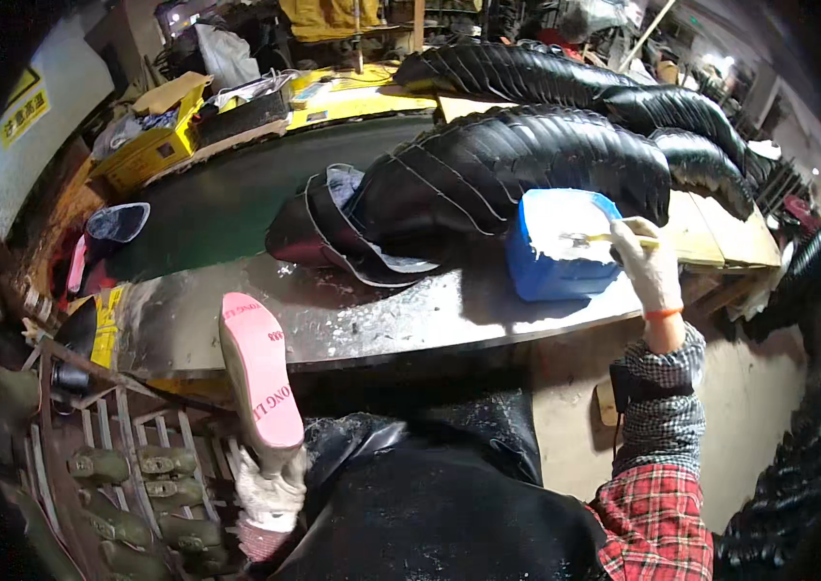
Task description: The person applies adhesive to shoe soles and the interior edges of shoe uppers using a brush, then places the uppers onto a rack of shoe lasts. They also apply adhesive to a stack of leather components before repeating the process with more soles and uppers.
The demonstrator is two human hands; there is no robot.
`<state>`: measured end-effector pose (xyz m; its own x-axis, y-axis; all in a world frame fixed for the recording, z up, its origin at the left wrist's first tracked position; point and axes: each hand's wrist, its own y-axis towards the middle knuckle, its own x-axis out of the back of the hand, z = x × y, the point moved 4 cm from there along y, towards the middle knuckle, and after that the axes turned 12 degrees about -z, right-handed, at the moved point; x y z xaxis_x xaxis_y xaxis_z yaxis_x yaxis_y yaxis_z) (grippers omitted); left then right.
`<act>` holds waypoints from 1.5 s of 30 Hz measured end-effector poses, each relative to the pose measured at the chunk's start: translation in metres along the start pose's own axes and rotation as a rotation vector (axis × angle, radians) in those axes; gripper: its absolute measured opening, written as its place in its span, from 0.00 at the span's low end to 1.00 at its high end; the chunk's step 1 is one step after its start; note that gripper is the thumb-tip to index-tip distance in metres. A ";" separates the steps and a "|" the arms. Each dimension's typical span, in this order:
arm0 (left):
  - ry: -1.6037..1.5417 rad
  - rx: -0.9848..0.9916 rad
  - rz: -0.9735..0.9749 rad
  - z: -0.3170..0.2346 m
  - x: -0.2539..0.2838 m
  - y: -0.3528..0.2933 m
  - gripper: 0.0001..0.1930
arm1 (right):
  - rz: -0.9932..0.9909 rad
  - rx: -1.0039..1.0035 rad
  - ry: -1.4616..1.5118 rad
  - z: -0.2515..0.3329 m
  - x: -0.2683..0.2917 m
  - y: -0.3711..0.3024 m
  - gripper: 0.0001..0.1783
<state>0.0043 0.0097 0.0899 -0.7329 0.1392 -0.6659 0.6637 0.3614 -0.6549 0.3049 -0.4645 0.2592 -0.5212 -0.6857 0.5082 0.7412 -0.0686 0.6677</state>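
Workbench (352, 324), blue tub (551, 266) of white paste

The sole (258, 373) was pink with darker pink lettering. Both hands, left (270, 489) and right (648, 266), wore off-white knit gloves; the right glove carried an orange cuff band. The right sleeve (657, 474) showed red plaid over a black-and-white check. The tub (551, 266) was blue, its contents white. The brush handle (623, 237) was pale yellow. The desk (381, 324) was grey metal, flecked white. Stacked boot uppers (527, 160) were glossy black. The conveyor belt (227, 208) was dark green. A box (154, 150) was yellow.
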 end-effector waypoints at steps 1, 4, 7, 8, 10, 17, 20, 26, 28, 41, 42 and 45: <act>-0.002 0.087 0.000 0.008 -0.003 -0.003 0.30 | -0.043 -0.142 0.089 0.012 0.005 -0.001 0.13; -0.003 0.249 -0.330 0.019 0.020 0.005 0.29 | -0.149 -0.156 0.148 0.025 0.029 -0.008 0.12; -0.062 0.355 0.138 0.022 0.062 0.043 0.29 | -0.101 -0.243 0.171 0.044 0.029 -0.022 0.12; -0.048 0.315 0.132 0.022 0.050 0.045 0.29 | -0.067 -0.196 0.216 0.076 0.017 -0.030 0.11; -0.046 0.263 0.132 0.021 0.035 0.046 0.29 | 0.068 -0.108 0.306 0.144 -0.036 -0.059 0.12; -0.052 0.234 0.136 0.020 0.029 0.058 0.30 | 0.593 0.276 0.902 0.295 -0.264 -0.105 0.10; -0.067 0.244 0.128 0.018 0.036 0.055 0.30 | 0.657 0.242 0.889 0.273 -0.298 -0.095 0.10; -0.065 0.252 0.139 0.022 0.041 0.056 0.31 | 1.081 0.351 1.048 0.267 -0.186 -0.153 0.08; -0.056 0.242 0.154 0.017 0.040 0.059 0.32 | 1.279 0.248 0.740 0.275 -0.192 -0.151 0.06; -0.200 0.167 0.270 0.003 0.004 0.011 0.32 | 1.499 -0.055 1.067 0.273 -0.178 -0.153 0.18; -0.196 0.158 0.264 0.000 0.001 0.011 0.32 | 1.460 -0.031 1.097 0.266 -0.190 -0.147 0.16; -0.208 0.129 0.234 -0.010 -0.007 0.019 0.31 | 1.009 -0.149 0.892 0.234 -0.231 -0.122 0.12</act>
<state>0.0204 0.0250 0.0851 -0.5211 0.0091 -0.8534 0.8335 0.2205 -0.5066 0.2361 -0.1281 0.1876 0.6798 -0.7118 0.1764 0.7023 0.7012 0.1229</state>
